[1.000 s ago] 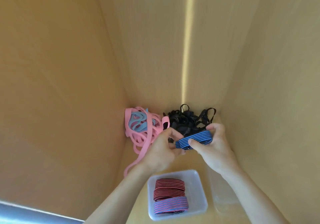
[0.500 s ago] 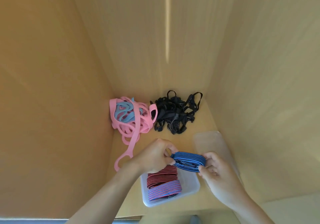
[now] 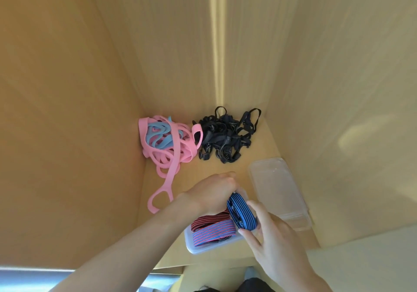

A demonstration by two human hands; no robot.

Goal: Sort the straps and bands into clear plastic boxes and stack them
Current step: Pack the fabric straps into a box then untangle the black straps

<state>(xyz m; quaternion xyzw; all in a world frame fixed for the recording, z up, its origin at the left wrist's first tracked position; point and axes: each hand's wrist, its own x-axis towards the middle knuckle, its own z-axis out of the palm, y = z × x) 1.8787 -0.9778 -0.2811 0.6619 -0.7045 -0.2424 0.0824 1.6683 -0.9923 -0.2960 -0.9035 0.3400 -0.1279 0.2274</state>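
Both your hands are on the blue striped band [image 3: 242,212], right over the clear plastic box [image 3: 204,245].

Left hand [image 3: 213,193]: fingers curled down, pinching the far end of the blue striped band at the box's far edge. Right hand [image 3: 274,239]: thumb and fingertips clamped on the near end of the same band. The band is folded into a flat bundle and sits tilted, its far end higher. Can't tell whether its underside is touching the box or the bands in it yet.

Already in the box: a red striped band [image 3: 211,219] on the far side, partly under your left wrist, and a red-and-blue striped band [image 3: 214,232] just beside it on the near side. They lie flat and touching. The blue one is at their right end.

The box sits on the wooden shelf [image 3: 248,167], near its front edge. An empty clear container or lid [image 3: 277,190] lies to the right of it, against the right wall; can't tell which it is.

Back left corner of the shelf: a tangle of pink bands [image 3: 168,154] with light blue bands [image 3: 158,137] mixed in, and one long pink loop trailing forward toward your left forearm. Just beside it, to the right: a pile of black straps [image 3: 223,137], with one pink loop overlapping its left edge. Both piles are well apart from the box.
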